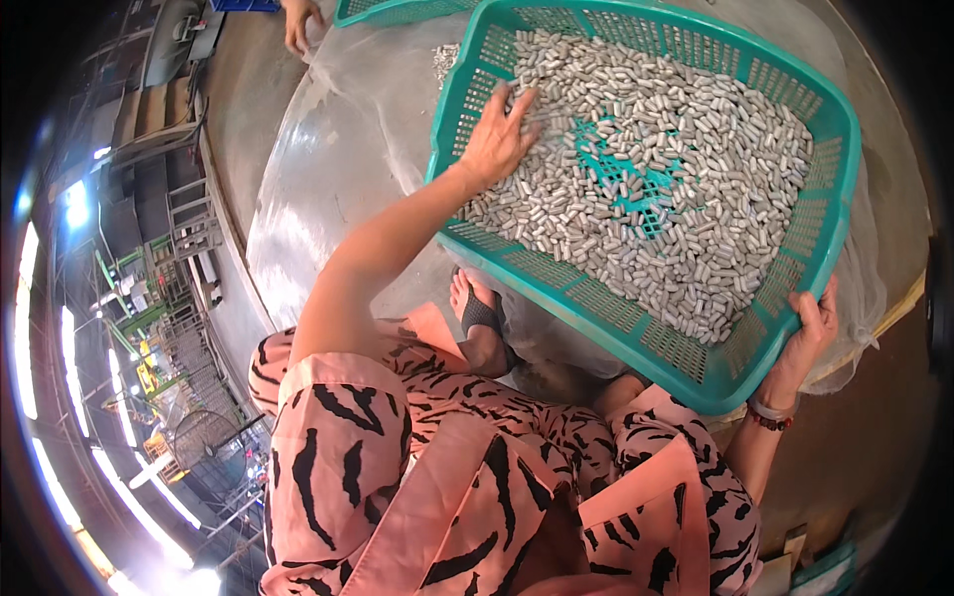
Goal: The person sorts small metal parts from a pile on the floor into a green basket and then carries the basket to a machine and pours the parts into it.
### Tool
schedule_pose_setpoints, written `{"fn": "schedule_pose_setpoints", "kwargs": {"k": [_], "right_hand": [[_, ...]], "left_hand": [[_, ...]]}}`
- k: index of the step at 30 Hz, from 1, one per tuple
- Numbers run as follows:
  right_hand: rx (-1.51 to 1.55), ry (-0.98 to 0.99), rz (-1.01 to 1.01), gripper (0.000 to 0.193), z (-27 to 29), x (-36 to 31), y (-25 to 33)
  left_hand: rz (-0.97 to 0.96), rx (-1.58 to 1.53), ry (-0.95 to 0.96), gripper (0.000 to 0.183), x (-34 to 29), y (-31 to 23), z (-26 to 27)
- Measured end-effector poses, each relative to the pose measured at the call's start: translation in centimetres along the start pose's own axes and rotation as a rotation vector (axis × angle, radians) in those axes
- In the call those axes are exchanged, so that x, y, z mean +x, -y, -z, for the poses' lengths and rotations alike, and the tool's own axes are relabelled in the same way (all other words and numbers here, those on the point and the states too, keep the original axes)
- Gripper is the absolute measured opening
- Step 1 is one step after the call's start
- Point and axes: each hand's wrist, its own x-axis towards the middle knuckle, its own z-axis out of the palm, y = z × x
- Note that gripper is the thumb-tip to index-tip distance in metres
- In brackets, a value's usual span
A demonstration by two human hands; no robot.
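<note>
A large green plastic basket [586, 283] with slotted sides lies tilted before me. Spread over its bottom are a great many small whitish-grey cylindrical pieces [715, 189], shaped like capsules. Around the middle they thin out, and the green mesh floor [636, 184] shows through. My left hand [500, 139] reaches over the near-left rim, its fingers spread among the pieces at the basket's left side; its fingertips are slightly blurred. At the right corner my right hand [807, 343] grips the rim, fingers wrapped around it.
A translucent plastic sheet [333, 159] covers the floor beneath the basket. More small pieces [446, 62] lie on it beyond the left rim, near another green basket [397, 10]. Another person's hand [298, 25] shows at the top left. A fan [207, 444] stands far left.
</note>
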Motion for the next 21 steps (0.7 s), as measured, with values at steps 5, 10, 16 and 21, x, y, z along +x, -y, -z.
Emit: {"fn": "schedule_pose_setpoints", "kwargs": {"k": [5, 10, 16, 21], "right_hand": [[0.003, 0.026, 0.026, 0.017, -0.4, -0.3, 0.1], [0.068, 0.049, 0.022, 0.015, -0.5, -0.6, 0.2], [0.031, 0.053, -0.048, 0.031, -0.7, -0.6, 0.6], [-0.035, -0.079, -0.065, 0.024, -1.1, -0.8, 1.2]], "left_hand": [[0.528, -0.149, 0.283, 0.057, -4.3, -3.8, 1.6], [0.955, -0.245, 0.613, 0.075, -3.7, -9.1, 1.4], [0.667, -0.711, 0.737, 0.074, 0.2, -22.1, -0.3], [0.234, -0.791, 0.605, 0.074, 3.3, -24.9, -3.8]]}}
